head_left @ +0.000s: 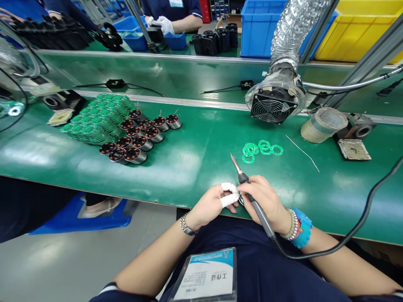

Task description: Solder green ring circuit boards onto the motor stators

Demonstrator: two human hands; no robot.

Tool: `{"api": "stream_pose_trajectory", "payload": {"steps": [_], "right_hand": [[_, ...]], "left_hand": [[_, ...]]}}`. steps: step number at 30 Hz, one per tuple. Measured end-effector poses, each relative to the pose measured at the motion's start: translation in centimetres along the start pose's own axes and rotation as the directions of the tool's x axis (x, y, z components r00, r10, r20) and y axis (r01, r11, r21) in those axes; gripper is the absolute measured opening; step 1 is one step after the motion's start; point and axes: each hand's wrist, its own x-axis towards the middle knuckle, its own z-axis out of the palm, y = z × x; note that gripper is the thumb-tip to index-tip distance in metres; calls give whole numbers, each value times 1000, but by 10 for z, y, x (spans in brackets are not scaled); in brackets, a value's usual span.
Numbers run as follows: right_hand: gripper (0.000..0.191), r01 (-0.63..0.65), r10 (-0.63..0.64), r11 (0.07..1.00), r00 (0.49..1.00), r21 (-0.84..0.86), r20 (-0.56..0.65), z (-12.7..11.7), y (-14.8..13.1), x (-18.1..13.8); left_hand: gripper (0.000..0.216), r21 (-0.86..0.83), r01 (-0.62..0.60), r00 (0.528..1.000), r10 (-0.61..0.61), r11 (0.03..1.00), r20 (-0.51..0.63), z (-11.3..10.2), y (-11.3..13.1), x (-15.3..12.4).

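My right hand (pixel 267 201) is wrapped round a soldering iron (pixel 260 218), whose bare metal tip points up and away over the green mat. White finger covers sit on the thumb and index finger of my left hand (pixel 217 201), which pinches close beside the right fingertips. Between the hands shows the edge of a small ring-shaped part (pixel 241 200), mostly hidden by the fingers. Beyond them, several green ring circuit boards (pixel 251 149) lie loosely overlapped. A thin bent solder wire (pixel 304 152) rests to their right.
Several copper-wound motor stators (pixel 135 155) stand at left, beside stacked green boards (pixel 97 117). A fume fan (pixel 272 108) hangs from a foil duct. At right are a round tub (pixel 324 125) and an iron stand (pixel 355 134). A gloved co-worker (pixel 171 19) sits opposite.
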Motion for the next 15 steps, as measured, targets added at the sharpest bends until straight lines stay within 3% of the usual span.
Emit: {"api": "stream_pose_trajectory", "payload": {"steps": [8, 15], "right_hand": [[18, -187, 197, 976, 976, 108, -95, -32, -14, -7], [28, -193, 205, 962, 978, 195, -44, -58, -20, -19]], "left_hand": [[24, -28, 31, 1000, -31, 999, -4, -1, -3, 0], [18, -29, 37, 999, -37, 999, -8, -3, -2, 0]]}}
